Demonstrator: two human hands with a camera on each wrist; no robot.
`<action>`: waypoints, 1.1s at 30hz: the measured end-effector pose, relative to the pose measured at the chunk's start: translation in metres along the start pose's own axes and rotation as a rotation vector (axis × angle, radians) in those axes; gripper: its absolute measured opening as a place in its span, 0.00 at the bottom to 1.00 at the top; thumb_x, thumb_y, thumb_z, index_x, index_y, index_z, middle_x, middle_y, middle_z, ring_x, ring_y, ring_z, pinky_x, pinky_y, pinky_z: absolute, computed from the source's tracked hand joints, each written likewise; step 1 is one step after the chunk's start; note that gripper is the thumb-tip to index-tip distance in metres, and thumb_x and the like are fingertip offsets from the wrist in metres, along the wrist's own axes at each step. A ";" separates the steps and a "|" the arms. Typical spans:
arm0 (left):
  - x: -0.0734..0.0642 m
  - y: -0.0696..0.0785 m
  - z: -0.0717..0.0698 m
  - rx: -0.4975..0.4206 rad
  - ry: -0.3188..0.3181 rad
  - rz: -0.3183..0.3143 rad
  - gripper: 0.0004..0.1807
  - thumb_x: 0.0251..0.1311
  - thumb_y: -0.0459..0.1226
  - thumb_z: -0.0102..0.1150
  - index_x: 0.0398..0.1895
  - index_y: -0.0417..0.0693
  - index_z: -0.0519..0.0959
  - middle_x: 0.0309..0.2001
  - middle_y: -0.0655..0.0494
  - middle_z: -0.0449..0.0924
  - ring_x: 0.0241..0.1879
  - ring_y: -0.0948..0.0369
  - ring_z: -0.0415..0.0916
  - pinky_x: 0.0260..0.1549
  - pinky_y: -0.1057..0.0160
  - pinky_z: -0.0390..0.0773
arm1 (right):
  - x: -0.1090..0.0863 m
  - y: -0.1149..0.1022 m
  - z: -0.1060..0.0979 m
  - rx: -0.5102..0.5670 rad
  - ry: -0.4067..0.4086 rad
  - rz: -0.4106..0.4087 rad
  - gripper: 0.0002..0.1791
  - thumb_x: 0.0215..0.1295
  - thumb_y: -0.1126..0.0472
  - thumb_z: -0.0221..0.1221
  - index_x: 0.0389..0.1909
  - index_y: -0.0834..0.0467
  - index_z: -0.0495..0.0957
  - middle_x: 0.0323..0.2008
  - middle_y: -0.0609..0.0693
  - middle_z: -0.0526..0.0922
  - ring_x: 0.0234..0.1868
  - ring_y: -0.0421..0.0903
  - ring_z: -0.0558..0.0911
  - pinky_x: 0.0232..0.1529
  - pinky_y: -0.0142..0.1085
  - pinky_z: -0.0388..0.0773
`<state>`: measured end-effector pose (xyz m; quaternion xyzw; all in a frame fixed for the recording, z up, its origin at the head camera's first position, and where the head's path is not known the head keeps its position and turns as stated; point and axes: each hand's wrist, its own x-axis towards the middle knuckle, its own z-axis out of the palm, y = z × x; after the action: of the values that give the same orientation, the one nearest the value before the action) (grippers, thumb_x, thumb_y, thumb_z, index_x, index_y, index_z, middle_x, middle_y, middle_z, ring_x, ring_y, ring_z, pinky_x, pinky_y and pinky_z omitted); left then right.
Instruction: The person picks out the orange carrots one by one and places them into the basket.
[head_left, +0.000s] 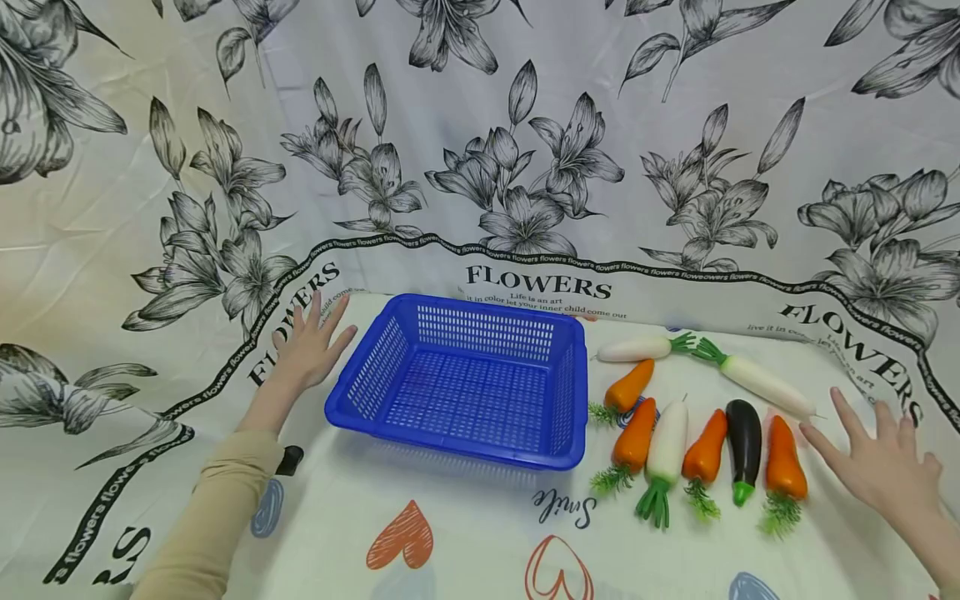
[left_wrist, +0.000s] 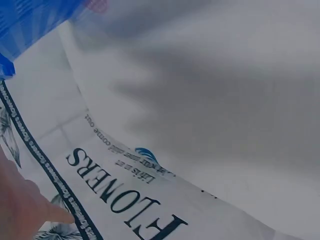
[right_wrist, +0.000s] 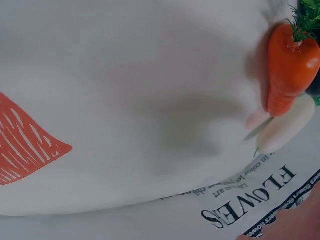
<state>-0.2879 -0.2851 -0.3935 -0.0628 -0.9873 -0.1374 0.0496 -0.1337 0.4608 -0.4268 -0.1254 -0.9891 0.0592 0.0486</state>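
Observation:
My left hand (head_left: 310, 343) hovers with spread fingers just left of a blue plastic basket (head_left: 457, 448), holding nothing. Over at the right, my right hand (head_left: 885, 462) is also spread and holds nothing. Nearest to it is an orange carrot (head_left: 785, 462) with green fronds, which the right wrist view shows as a carrot (right_wrist: 292, 65) too. Beside that lie a dark eggplant (head_left: 744, 442), a carrot (head_left: 705, 450), a white radish (head_left: 667, 442), and two more carrots, one large (head_left: 634, 437) and one small (head_left: 630, 386). Behind them rest two white radishes, one left (head_left: 633, 348) and one right (head_left: 768, 385).
The white cloth (head_left: 480, 550) on the table carries printed hearts and lettering. A flower-printed curtain (head_left: 465, 108) rises behind and along the sides. In the left wrist view, a corner of the blue basket (left_wrist: 35, 22) shows at the upper left.

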 end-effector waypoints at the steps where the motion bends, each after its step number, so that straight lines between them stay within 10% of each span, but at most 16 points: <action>1: 0.000 0.003 -0.001 0.000 -0.011 0.006 0.38 0.67 0.65 0.22 0.75 0.66 0.31 0.75 0.46 0.17 0.70 0.30 0.23 0.53 0.18 0.30 | -0.001 0.000 0.000 0.004 -0.003 0.000 0.50 0.64 0.29 0.39 0.73 0.48 0.25 0.67 0.79 0.33 0.64 0.83 0.38 0.44 0.82 0.49; 19: 0.001 0.044 0.003 -0.069 -0.125 0.117 0.38 0.68 0.63 0.26 0.76 0.65 0.34 0.77 0.49 0.26 0.72 0.32 0.29 0.55 0.19 0.30 | -0.003 -0.013 -0.003 0.171 -0.282 -0.055 0.46 0.70 0.34 0.32 0.70 0.58 0.19 0.59 0.90 0.38 0.56 0.87 0.47 0.37 0.81 0.55; 33: -0.002 0.054 0.007 -0.097 -0.159 0.128 0.36 0.69 0.63 0.24 0.76 0.64 0.38 0.77 0.48 0.35 0.71 0.31 0.38 0.57 0.20 0.37 | 0.001 -0.031 0.000 0.330 -0.313 -0.125 0.44 0.73 0.39 0.31 0.71 0.65 0.22 0.62 0.87 0.44 0.59 0.84 0.51 0.49 0.76 0.57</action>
<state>-0.2788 -0.2317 -0.3865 -0.1388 -0.9742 -0.1762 -0.0232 -0.1419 0.4308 -0.4222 -0.0436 -0.9674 0.2358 -0.0818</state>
